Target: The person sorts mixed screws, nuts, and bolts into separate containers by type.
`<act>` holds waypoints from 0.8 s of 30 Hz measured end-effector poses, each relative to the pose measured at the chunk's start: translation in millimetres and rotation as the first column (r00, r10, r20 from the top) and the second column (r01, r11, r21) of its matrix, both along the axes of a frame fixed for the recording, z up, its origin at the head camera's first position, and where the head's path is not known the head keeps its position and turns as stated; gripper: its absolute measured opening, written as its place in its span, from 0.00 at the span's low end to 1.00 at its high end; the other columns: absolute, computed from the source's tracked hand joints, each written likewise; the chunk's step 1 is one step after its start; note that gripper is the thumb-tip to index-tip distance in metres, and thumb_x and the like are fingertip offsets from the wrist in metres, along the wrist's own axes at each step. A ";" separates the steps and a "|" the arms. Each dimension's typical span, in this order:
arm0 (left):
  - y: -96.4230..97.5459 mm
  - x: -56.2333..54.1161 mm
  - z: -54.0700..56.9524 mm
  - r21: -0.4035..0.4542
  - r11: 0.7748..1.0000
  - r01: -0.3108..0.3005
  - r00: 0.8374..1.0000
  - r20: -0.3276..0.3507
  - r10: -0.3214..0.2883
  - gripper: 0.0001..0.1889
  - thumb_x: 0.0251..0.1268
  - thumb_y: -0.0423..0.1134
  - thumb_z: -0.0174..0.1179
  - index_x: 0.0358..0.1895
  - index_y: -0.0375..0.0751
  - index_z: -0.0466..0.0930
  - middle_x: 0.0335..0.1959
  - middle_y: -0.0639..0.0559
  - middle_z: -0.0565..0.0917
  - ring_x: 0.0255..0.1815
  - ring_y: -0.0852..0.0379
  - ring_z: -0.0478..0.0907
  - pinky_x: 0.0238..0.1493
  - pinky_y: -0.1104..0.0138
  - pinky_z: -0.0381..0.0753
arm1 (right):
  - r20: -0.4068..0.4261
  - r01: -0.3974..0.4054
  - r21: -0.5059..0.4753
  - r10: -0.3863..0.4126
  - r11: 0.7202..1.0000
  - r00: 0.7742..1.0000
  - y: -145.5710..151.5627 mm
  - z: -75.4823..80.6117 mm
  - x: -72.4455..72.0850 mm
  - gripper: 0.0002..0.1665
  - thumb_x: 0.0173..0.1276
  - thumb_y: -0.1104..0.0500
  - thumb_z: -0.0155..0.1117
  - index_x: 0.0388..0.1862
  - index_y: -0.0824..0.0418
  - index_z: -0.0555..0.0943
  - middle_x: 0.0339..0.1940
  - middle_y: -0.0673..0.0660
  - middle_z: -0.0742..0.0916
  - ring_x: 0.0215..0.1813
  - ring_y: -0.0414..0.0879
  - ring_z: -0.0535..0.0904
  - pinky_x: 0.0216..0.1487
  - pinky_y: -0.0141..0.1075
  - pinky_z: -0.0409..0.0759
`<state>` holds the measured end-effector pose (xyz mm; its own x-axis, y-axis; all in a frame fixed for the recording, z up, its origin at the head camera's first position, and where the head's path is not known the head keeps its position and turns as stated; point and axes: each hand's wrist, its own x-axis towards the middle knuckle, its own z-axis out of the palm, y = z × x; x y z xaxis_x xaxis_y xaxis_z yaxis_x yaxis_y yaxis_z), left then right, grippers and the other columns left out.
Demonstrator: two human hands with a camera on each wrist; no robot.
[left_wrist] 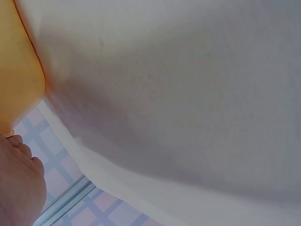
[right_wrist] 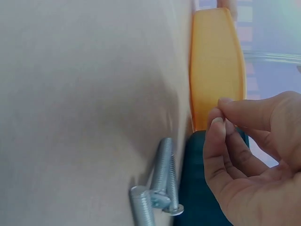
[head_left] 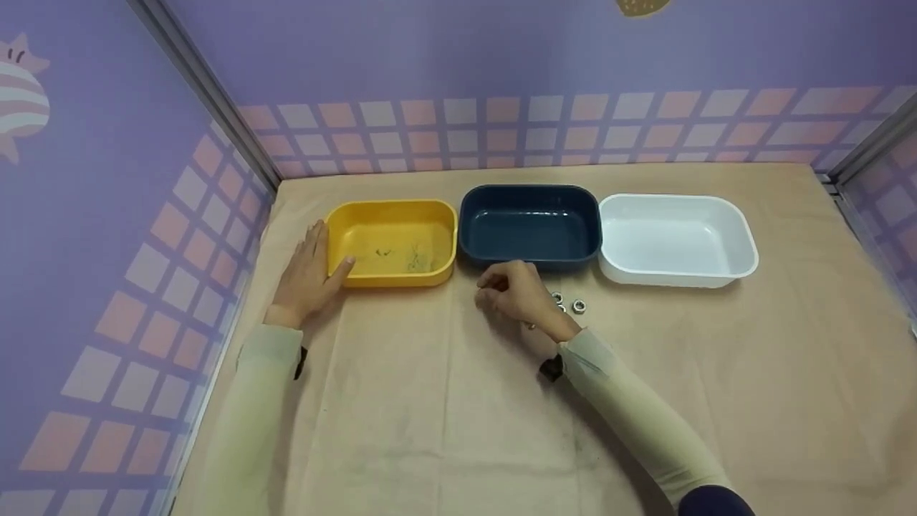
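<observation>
My left hand (head_left: 304, 276) lies against the left end of a yellow bin (head_left: 392, 280), its fingers extended and the thumb at the front rim. My right hand (head_left: 519, 290) is in front of a dark blue bin (head_left: 530, 262), with thumb and fingertips brought together. I cannot tell whether something small is between those fingertips. Several silver bolts (right_wrist: 163, 162) lie beside the blue bin in the right wrist view; the right hand hides them in the head view. Silver nuts (head_left: 579, 307) lie just right of that hand.
A white bin (head_left: 677, 279) stands at the right end of the row, next to the blue one. Small dark pieces (head_left: 415, 259) lie in the yellow bin. A beige cloth (head_left: 401, 401) covers the table, with patterned purple panels (head_left: 401, 64) behind and at the sides.
</observation>
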<state>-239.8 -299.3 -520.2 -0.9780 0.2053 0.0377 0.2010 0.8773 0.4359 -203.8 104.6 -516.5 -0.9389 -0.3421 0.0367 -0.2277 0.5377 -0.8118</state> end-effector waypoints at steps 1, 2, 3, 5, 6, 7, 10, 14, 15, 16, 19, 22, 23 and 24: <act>-0.3 0.2 -0.1 0.000 1.000 -0.001 1.000 0.000 0.001 0.49 0.85 0.63 0.43 0.87 0.29 0.36 0.89 0.33 0.41 0.90 0.36 0.38 0.89 0.44 0.38 | -0.004 -0.003 -0.006 0.003 1.000 1.000 -0.4 0.9 -0.1 0.07 0.69 0.69 0.72 0.43 0.64 0.92 0.37 0.55 0.94 0.33 0.44 0.86 0.34 0.32 0.85; -0.4 0.3 0.1 -0.001 1.000 -0.001 1.000 -0.004 0.001 0.48 0.85 0.63 0.44 0.87 0.29 0.37 0.89 0.33 0.41 0.90 0.36 0.38 0.89 0.44 0.39 | -0.010 -0.007 -0.008 0.007 1.000 1.000 -0.8 1.9 -0.1 0.07 0.69 0.70 0.72 0.43 0.64 0.92 0.37 0.56 0.94 0.33 0.44 0.87 0.35 0.32 0.86; -0.5 0.5 0.3 -0.002 1.000 -0.001 1.000 -0.006 0.001 0.48 0.85 0.63 0.44 0.87 0.28 0.37 0.89 0.33 0.42 0.90 0.36 0.39 0.89 0.44 0.39 | -0.015 -0.008 -0.010 0.008 1.000 1.000 -1.2 2.9 -0.2 0.08 0.69 0.70 0.72 0.43 0.64 0.92 0.38 0.55 0.94 0.34 0.44 0.87 0.36 0.33 0.86; -0.5 0.5 0.7 -0.004 1.000 -0.002 1.000 -0.008 0.002 0.48 0.85 0.62 0.44 0.87 0.28 0.37 0.89 0.33 0.42 0.90 0.35 0.39 0.89 0.43 0.40 | -0.026 -0.008 -0.011 0.008 1.000 1.000 -1.8 4.1 -0.6 0.08 0.68 0.71 0.72 0.43 0.64 0.93 0.38 0.55 0.94 0.36 0.45 0.88 0.40 0.34 0.87; -0.4 0.4 1.0 -0.006 1.000 -0.003 1.000 -0.009 0.003 0.48 0.85 0.62 0.44 0.87 0.28 0.38 0.89 0.33 0.42 0.90 0.35 0.39 0.89 0.43 0.40 | -0.029 -0.007 -0.011 0.006 1.000 1.000 -2.0 4.6 -1.0 0.08 0.68 0.71 0.72 0.43 0.63 0.93 0.39 0.55 0.94 0.37 0.45 0.88 0.41 0.35 0.87; -0.4 0.3 1.2 -0.007 1.000 -0.003 1.000 -0.010 0.003 0.48 0.85 0.63 0.44 0.87 0.29 0.38 0.89 0.33 0.43 0.90 0.35 0.39 0.89 0.43 0.40 | -0.032 -0.006 -0.011 0.005 1.000 0.999 -2.3 5.0 -1.3 0.09 0.67 0.71 0.72 0.42 0.63 0.93 0.39 0.54 0.94 0.38 0.44 0.88 0.43 0.36 0.88; -0.6 -0.2 1.6 -0.011 1.000 -0.006 1.000 -0.008 0.006 0.48 0.85 0.63 0.44 0.87 0.29 0.38 0.89 0.33 0.43 0.90 0.35 0.39 0.89 0.43 0.40 | -0.024 -0.004 -0.015 0.003 1.000 1.000 -3.2 6.6 -2.2 0.10 0.67 0.72 0.72 0.42 0.61 0.93 0.39 0.53 0.94 0.38 0.44 0.88 0.43 0.36 0.88; -0.3 0.9 2.1 -0.015 1.000 -0.005 1.000 -0.001 0.005 0.48 0.85 0.63 0.43 0.87 0.30 0.37 0.89 0.33 0.42 0.90 0.36 0.38 0.89 0.44 0.39 | -0.015 -0.010 -0.023 0.009 1.000 1.000 -5.8 11.3 -4.1 0.08 0.69 0.70 0.72 0.42 0.62 0.93 0.38 0.52 0.94 0.37 0.44 0.87 0.41 0.36 0.87; 0.0 1.3 2.3 -0.016 1.000 -0.005 1.000 0.002 0.005 0.49 0.85 0.64 0.43 0.87 0.30 0.36 0.89 0.34 0.41 0.90 0.36 0.38 0.89 0.44 0.39 | -0.014 -0.009 -0.024 0.009 1.000 1.000 -6.8 12.8 -4.8 0.07 0.69 0.70 0.73 0.42 0.62 0.93 0.38 0.52 0.94 0.37 0.44 0.87 0.41 0.36 0.87; 0.4 1.7 2.4 -0.018 1.000 -0.006 1.000 0.008 0.007 0.49 0.85 0.64 0.43 0.87 0.30 0.36 0.90 0.34 0.41 0.91 0.36 0.38 0.89 0.45 0.38 | -0.012 -0.009 -0.025 0.008 1.000 1.000 -7.8 14.3 -5.5 0.07 0.69 0.69 0.73 0.43 0.62 0.93 0.38 0.52 0.94 0.37 0.44 0.87 0.41 0.36 0.87; 0.8 2.0 1.9 -0.020 1.000 -0.009 1.000 0.020 0.009 0.49 0.85 0.65 0.42 0.87 0.31 0.35 0.90 0.35 0.40 0.91 0.37 0.37 0.89 0.45 0.37 | 0.000 -0.003 -0.030 0.003 1.000 1.000 -11.4 19.2 -8.5 0.06 0.70 0.67 0.75 0.44 0.63 0.93 0.38 0.52 0.94 0.38 0.45 0.87 0.43 0.37 0.87; 0.7 1.9 2.1 -0.020 1.000 -0.008 1.000 0.025 0.008 0.49 0.85 0.65 0.42 0.87 0.31 0.35 0.90 0.35 0.39 0.91 0.38 0.37 0.90 0.46 0.37 | -0.003 -0.001 -0.038 0.001 0.999 1.000 -15.2 23.5 -12.3 0.05 0.69 0.67 0.76 0.43 0.62 0.93 0.39 0.53 0.94 0.39 0.45 0.87 0.44 0.36 0.88; 0.5 1.7 2.1 -0.020 1.000 -0.006 1.000 0.023 0.006 0.49 0.85 0.65 0.42 0.87 0.31 0.35 0.90 0.35 0.39 0.91 0.38 0.37 0.90 0.46 0.37 | -0.005 0.000 -0.042 0.000 0.999 1.000 -16.6 25.0 -13.5 0.05 0.69 0.67 0.76 0.42 0.61 0.93 0.39 0.53 0.94 0.39 0.45 0.87 0.45 0.36 0.88; 0.7 1.7 2.4 -0.019 1.000 -0.004 1.000 0.020 0.004 0.49 0.85 0.65 0.42 0.87 0.31 0.35 0.90 0.35 0.40 0.91 0.38 0.37 0.90 0.46 0.37 | -0.011 -0.001 -0.045 0.001 0.999 1.000 -18.0 26.4 -14.7 0.05 0.68 0.67 0.77 0.42 0.61 0.93 0.39 0.53 0.94 0.39 0.44 0.87 0.45 0.36 0.88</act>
<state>-238.1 -298.6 -517.8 -0.9793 0.2020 0.0144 0.1890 0.8861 0.4232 -218.5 86.6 -490.1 -0.9381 -0.3408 0.0628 -0.2374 0.5002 -0.8327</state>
